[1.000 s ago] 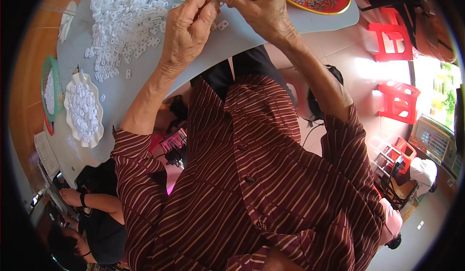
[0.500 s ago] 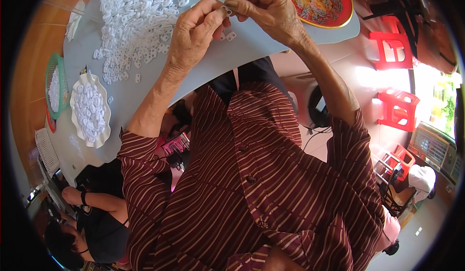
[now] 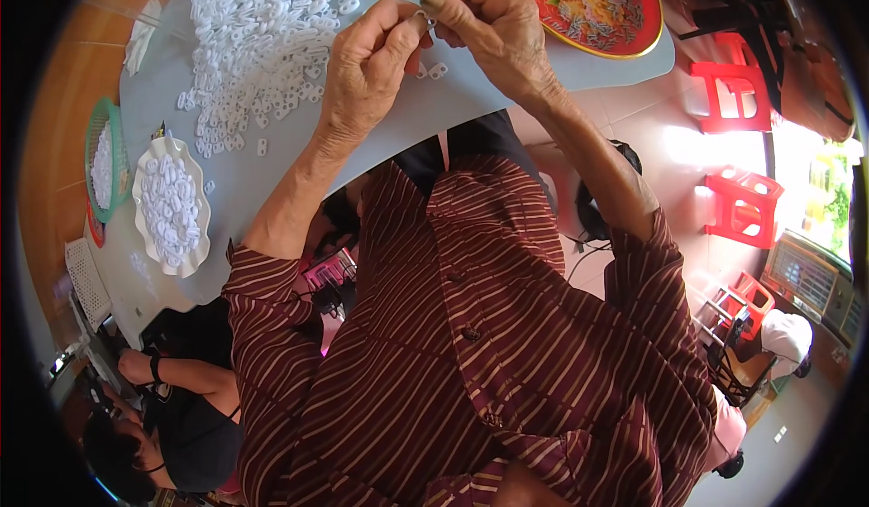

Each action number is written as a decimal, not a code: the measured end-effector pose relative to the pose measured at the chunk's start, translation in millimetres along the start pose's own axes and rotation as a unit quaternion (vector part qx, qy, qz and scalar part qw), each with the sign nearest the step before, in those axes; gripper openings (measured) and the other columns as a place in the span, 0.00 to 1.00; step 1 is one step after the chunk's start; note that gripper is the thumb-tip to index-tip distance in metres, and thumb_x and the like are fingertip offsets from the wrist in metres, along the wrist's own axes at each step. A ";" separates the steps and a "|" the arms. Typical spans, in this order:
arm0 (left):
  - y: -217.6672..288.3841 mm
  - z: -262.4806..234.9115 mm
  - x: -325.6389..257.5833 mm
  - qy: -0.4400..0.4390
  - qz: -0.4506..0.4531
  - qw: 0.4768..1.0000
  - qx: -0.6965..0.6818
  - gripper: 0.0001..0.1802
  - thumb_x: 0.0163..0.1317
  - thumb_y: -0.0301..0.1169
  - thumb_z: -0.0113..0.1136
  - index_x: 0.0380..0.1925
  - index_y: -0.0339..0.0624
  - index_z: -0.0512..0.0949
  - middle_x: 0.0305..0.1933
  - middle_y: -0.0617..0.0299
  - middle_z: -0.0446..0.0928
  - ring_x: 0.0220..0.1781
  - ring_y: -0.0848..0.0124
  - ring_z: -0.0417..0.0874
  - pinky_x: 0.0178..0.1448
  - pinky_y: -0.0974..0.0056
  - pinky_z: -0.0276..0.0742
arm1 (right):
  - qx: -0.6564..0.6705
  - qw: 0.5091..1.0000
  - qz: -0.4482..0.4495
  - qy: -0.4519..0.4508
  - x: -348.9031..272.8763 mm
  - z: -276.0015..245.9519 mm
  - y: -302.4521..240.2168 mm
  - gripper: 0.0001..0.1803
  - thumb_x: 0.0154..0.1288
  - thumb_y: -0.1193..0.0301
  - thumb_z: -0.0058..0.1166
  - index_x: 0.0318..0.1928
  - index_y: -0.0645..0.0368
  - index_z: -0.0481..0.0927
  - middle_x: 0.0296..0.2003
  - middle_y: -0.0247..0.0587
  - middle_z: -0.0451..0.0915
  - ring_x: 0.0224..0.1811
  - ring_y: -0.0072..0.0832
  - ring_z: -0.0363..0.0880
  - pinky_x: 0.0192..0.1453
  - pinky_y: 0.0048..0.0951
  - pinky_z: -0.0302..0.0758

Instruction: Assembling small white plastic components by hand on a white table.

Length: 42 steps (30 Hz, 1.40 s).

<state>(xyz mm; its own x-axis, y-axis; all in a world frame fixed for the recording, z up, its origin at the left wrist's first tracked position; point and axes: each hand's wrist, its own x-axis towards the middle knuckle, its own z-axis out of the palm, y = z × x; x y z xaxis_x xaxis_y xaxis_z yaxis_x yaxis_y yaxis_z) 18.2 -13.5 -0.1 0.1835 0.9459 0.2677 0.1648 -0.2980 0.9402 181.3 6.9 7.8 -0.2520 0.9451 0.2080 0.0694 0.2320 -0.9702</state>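
My left hand (image 3: 367, 68) is closed in a pinch on a small white plastic piece with a round hole (image 3: 424, 18). From the other side my right hand (image 3: 496, 41) pinches at the same piece, its fingertips touching or nearly touching the left ones. Whether a small metal part sits between the right fingers is too small to tell. To the left, a large heap of white plastic pieces (image 3: 258, 50) covers the grey table. A few loose white pieces (image 3: 438, 71) lie beneath the hands. Right of them stands a red patterned tray (image 3: 654, 18) strewn with small metal pieces (image 3: 602, 9).
A white scalloped dish (image 3: 205, 235) of white pieces stands at the left, by a green basket (image 3: 94, 136). Along the grey table (image 3: 299, 158) the near edge curves past my body. Red stools (image 3: 744, 204) stand right. Another person (image 3: 190, 416) sits lower left.
My right hand has dropped slightly, its fingers tilting over the white piece. The left hand has barely shifted and keeps its pinch. The view has moved a little.
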 end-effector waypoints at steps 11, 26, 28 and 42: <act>2.2 0.4 0.1 0.005 0.012 1.000 0.001 0.10 0.68 0.32 0.50 0.38 0.36 0.76 0.23 0.66 0.75 0.25 0.81 0.73 0.29 0.73 0.69 | 0.027 0.999 -0.020 0.025 -13.7 1.5 12.7 0.13 0.64 0.65 0.58 0.39 0.63 0.81 0.26 0.34 0.81 0.28 0.16 0.74 0.33 0.20 0.73; 7.5 -52.0 20.7 0.047 -0.013 0.976 0.214 0.09 0.66 0.29 0.52 0.39 0.38 0.79 0.28 0.65 0.77 0.35 0.79 0.76 0.43 0.71 0.72 | 0.070 0.995 0.029 0.069 -16.2 -15.6 22.4 0.07 0.61 0.73 0.56 0.37 0.65 0.80 0.28 0.36 0.83 0.28 0.14 0.77 0.35 0.18 0.76; 0.9 -48.8 20.9 0.037 0.014 0.970 0.239 0.08 0.65 0.28 0.53 0.38 0.38 0.79 0.29 0.63 0.78 0.36 0.77 0.77 0.44 0.70 0.72 | -0.029 0.998 -0.005 0.055 -17.5 -13.1 22.8 0.08 0.60 0.73 0.57 0.38 0.64 0.81 0.28 0.35 0.82 0.29 0.15 0.78 0.36 0.19 0.77; -23.8 -57.2 39.6 -0.145 0.194 0.849 0.469 0.10 0.53 0.23 0.57 0.38 0.36 0.76 0.37 0.52 0.71 0.47 0.56 0.69 0.56 0.57 0.68 | -0.054 0.998 -0.020 0.040 -22.8 -13.0 18.4 0.10 0.60 0.70 0.60 0.40 0.62 0.82 0.28 0.35 0.82 0.31 0.17 0.79 0.37 0.21 0.77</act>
<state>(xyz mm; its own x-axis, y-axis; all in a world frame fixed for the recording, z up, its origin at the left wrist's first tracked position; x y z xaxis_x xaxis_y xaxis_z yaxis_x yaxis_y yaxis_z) -33.9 38.4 0.1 0.6088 0.7221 0.3287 0.7118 -0.6800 0.1757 200.9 -7.4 -13.2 -0.1792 0.9488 0.2600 0.1656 0.2896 -0.9427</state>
